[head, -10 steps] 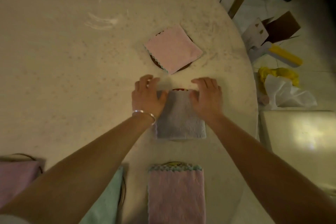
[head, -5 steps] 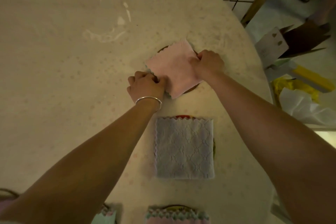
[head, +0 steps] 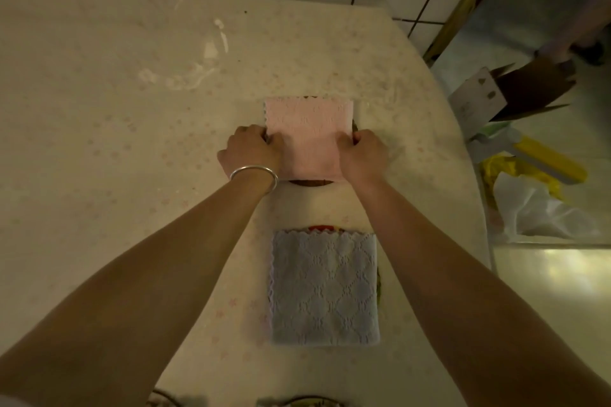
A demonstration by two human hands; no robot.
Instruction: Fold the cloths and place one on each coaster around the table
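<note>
Gripping the folded pink cloth (head: 309,135) at its two side edges, the left hand (head: 251,150) and right hand (head: 362,155) both have curled fingers; the left thumb lies on the cloth's top face, and the right hand's fingertips are tucked at the cloth's right edge. A plain silver bangle (head: 254,173) circles the left wrist. The pink cloth is a square of soft, textured pile with a scalloped far and left edge, lying squared to the table edge on a dark round coaster (head: 309,182), of which only a thin arc shows at the near side and a sliver at the right. Nearer the person, well apart from the hands, a grey-blue cloth (head: 325,287) with a raised diamond pattern and zigzag trim lies folded into a rectangle on a second coaster (head: 322,228), whose red rim peeks out at the far edge. Both rest on the table (head: 115,109), covered in a pale, glossy sheet with faint speckled print. Right of the table, on the floor: a white plastic bag (head: 535,208), a yellow-handled tool (head: 549,158), brown cardboard (head: 532,86)
</note>
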